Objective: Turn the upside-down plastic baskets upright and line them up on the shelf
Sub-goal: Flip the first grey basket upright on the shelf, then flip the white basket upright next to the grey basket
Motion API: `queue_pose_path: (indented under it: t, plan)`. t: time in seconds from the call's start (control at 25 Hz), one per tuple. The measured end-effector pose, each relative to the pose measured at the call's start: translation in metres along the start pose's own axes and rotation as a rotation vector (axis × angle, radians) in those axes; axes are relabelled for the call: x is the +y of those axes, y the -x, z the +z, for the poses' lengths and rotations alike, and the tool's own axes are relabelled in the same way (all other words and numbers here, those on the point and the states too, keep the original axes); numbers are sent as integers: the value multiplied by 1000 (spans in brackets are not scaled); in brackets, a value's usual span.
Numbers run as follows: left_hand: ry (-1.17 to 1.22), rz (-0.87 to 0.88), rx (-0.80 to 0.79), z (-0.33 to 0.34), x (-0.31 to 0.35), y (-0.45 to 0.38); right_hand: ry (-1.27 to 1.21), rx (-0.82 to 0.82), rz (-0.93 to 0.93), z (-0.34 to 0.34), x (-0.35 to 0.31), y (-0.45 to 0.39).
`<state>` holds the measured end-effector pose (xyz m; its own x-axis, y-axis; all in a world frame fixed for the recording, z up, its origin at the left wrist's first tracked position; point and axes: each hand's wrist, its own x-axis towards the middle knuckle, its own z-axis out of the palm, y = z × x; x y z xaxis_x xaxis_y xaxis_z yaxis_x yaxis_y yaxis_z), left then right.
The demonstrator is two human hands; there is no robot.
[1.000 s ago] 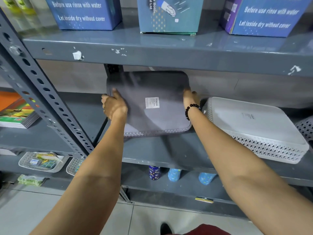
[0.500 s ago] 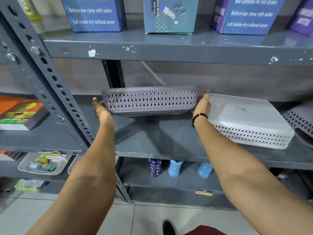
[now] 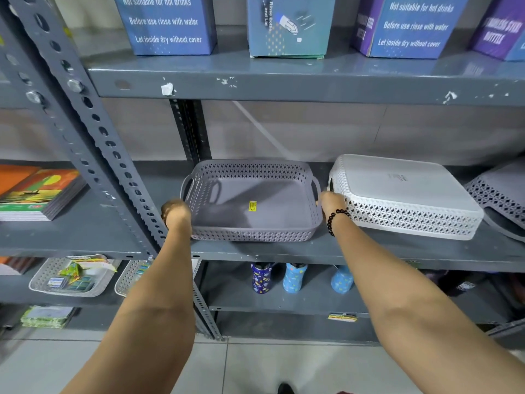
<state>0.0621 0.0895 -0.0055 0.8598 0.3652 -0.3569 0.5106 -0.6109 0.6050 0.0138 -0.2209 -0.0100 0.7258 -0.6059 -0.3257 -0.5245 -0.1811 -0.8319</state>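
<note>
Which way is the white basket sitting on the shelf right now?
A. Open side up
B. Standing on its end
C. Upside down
C: the white basket shows its flat solid bottom on top, while the grey basket beside it is open side up.

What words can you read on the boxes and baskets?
Left blue box: "Not suitable for hot drinks", "Before use rinse with water", "Let inside dry without cover".
Teal box: "Rinse Bottle and Lid".
Right blue box: the same three lines.
Yellow sticker in the grey basket: too small.
White basket print: too small.
</note>
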Motion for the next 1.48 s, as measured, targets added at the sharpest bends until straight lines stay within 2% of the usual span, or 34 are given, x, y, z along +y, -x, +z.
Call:
queue_pose_path:
  t: [0.04, 0.12, 0.2, 0.24, 0.28, 0.48, 0.52, 0.64, 0.84, 1.0, 1.12, 1.28, 1.48]
  plan:
    - [-80, 57, 39, -1, 0, -2, 47, -12, -23, 2, 3, -2]
    - [-248, 123, 118, 4, 1, 5, -8, -21, -49, 6, 8, -2]
    - [-181, 93, 171, 1, 6, 14, -65, 12, -62, 9, 11, -1]
    - [-105, 54, 150, 2, 6, 22, -70, 18, -69, 10, 11, 0]
    - [-144, 41, 129, 5, 6, 18, -68, 26, -77, 11, 13, -1]
    - [54, -34, 251, 13, 5, 21, 40, 93, -160, 9, 10, 7]
    - [52, 5, 300, 19, 6, 20, 66, 127, -201, 8, 8, 10]
    - [-47, 270, 413, 40, 16, 29, 190, 165, -356, -1, 4, 21]
    - [-91, 574, 352, 83, 65, 65, 317, 160, -572, -30, -1, 28]
    - [-59, 697, 216, 137, 111, 104, 423, 191, -652, -76, 7, 17]
    - [-23, 776, 173, 186, 152, 135, 466, 228, -666, -125, 21, -9]
    - [0, 766, 127, 240, 204, 166, 569, 246, -659, -191, 45, -55]
    - [-91, 588, 79, 270, 238, 169, 708, 251, -494, -245, 68, -111]
